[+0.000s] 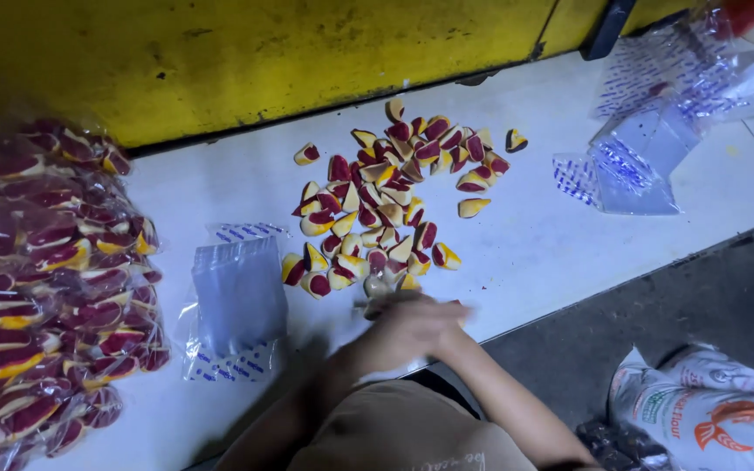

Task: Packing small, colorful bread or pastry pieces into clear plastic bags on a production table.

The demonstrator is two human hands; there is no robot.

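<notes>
Both hands (412, 327) blurred together, grip impossible to tell, touching the near edge of the candy pile (394, 192) just ahead, empty pouches (237, 301) just left; gather few, gently

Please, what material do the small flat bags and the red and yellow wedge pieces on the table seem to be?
The small flat bags look like thin clear plastic film: glossy, see-through, blue printed edges. The wedge pieces look like hard candy or moulded sweets, smooth with a slight shine; the exact material cannot be told.
</notes>
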